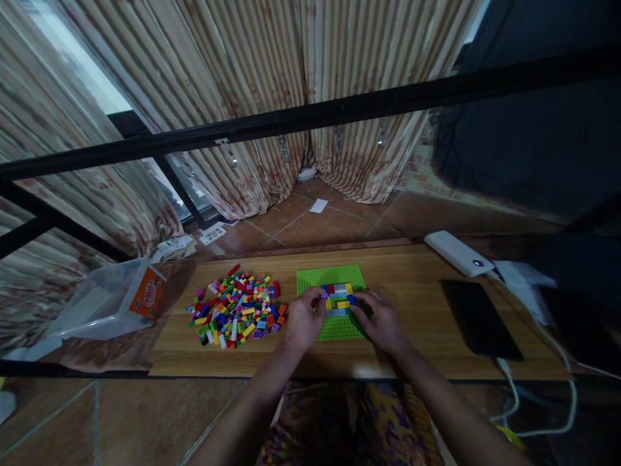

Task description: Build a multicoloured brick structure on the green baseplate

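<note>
A green studded baseplate (305, 278) lies on the wooden board, with a small toy-brick structure (342, 304) of yellow, red, white, blue and light blue bricks on its middle. My left hand (305, 317) is at the structure's left side, its thumb and fingertips closed around a purple brick (324, 295). From the right, my right hand (381, 320) reaches in, thumb and index finger pinching a dark blue brick (352, 300) at the structure's right edge. The fingers partly cover both ends of the structure.
Left of the baseplate spreads a pile of loose bricks (237, 310). A clear plastic box (104, 304) with an orange label stands past the left end. To the right lie a black phone (480, 317), a white power bank (456, 252) and a white cable (548, 333). A black rail (291, 120) crosses behind.
</note>
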A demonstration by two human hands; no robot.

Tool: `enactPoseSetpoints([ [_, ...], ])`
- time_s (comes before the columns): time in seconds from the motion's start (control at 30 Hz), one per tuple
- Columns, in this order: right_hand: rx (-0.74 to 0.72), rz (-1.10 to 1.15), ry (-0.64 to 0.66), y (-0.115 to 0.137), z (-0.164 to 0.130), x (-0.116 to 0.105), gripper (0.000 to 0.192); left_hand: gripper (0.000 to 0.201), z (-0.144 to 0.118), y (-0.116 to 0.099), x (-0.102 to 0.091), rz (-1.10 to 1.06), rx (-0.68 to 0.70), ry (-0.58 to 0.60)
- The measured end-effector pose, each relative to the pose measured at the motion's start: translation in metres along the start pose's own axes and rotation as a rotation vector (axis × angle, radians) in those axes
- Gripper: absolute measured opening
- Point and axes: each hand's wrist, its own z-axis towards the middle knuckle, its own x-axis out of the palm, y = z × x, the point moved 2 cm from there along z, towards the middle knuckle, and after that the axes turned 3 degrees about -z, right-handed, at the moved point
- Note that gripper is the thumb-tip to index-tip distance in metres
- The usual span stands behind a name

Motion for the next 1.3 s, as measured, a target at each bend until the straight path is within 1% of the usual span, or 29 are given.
enactPoseSetpoints([
  [0.13, -0.005, -0.009, -0.009, 0.002, 0.001, -0.001, 0.024, 0.027, 0.015, -0.004, 0.023, -0.143, -0.057, 0.049],
  [0.23, -0.005, -0.006, -0.014, 0.002, 0.001, -0.001, 0.023, 0.024, 0.020, 0.001, 0.034, -0.320, -0.172, 0.081],
  [0.3, -0.010, 0.003, -0.022, 0.001, 0.001, 0.000, 0.022, 0.024, 0.020, 0.005, 0.038, -0.446, -0.270, 0.097],
  [0.37, -0.018, 0.013, -0.038, 0.001, 0.001, 0.001, 0.021, 0.026, 0.019, 0.006, 0.040, -0.538, -0.341, 0.089],
  [0.47, -0.026, 0.013, -0.052, 0.000, 0.001, 0.001, 0.019, 0.024, 0.019, 0.007, 0.041, -0.578, -0.369, 0.079],
  [0.53, -0.028, 0.013, -0.053, 0.000, 0.001, 0.001, 0.019, 0.019, 0.020, 0.007, 0.042, -0.510, -0.332, 0.091],
  [0.63, -0.039, 0.019, -0.056, 0.000, 0.001, 0.001, 0.019, 0.015, 0.023, 0.008, 0.042, -0.308, -0.194, 0.099],
  [0.7, -0.044, 0.019, -0.058, 0.000, 0.001, 0.001, 0.018, 0.016, 0.025, 0.008, 0.043, -0.185, -0.097, 0.093],
  [0.8, -0.042, 0.008, -0.060, 0.002, 0.001, -0.001, 0.017, 0.017, 0.026, 0.006, 0.043, -0.083, 0.002, 0.108],
  [0.93, -0.034, 0.001, -0.057, 0.003, 0.002, -0.002, 0.016, 0.016, 0.027, 0.001, 0.042, 0.016, 0.093, 0.147],
  [1.13, -0.033, 0.003, -0.054, 0.003, 0.003, -0.002, 0.016, 0.020, 0.028, -0.005, 0.044, 0.245, 0.220, 0.167],
  [1.3, -0.035, 0.009, -0.057, 0.004, 0.003, -0.002, 0.015, 0.021, 0.024, -0.001, 0.047, 0.248, 0.262, 0.180],
])
